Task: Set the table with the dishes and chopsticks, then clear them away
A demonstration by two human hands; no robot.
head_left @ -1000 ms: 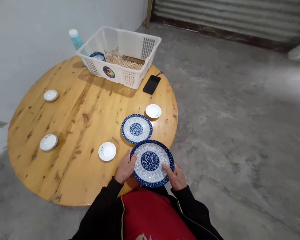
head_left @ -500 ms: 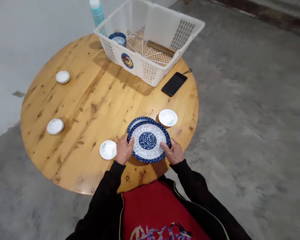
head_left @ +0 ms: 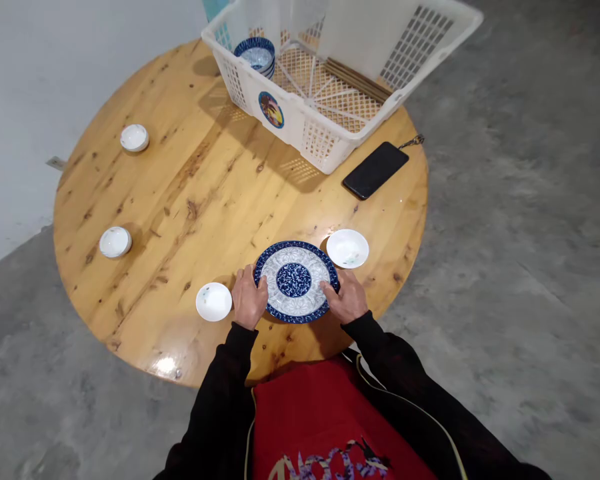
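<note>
A blue-and-white patterned plate point(head_left: 295, 281) lies near the front edge of the round wooden table point(head_left: 180, 200), covering the second plate of the same pattern. My left hand point(head_left: 249, 301) grips its left rim and my right hand point(head_left: 347, 297) grips its right rim, fingers curled over the edge. A small white dish point(head_left: 213, 301) sits just left of my left hand. Another small white dish point(head_left: 347, 248) sits just beyond my right hand.
A white plastic basket point(head_left: 325, 127) at the table's far side holds blue-and-white bowls point(head_left: 255, 55) and chopsticks point(head_left: 355, 77). A black phone point(head_left: 375, 170) lies beside it. Two more small white dishes point(head_left: 115, 241) point(head_left: 134, 137) sit at the table's left. Concrete floor lies to the right.
Both hands carried the plate forward from the table's edge and set it down on top of the other plate. The view tilted closer over the table.
</note>
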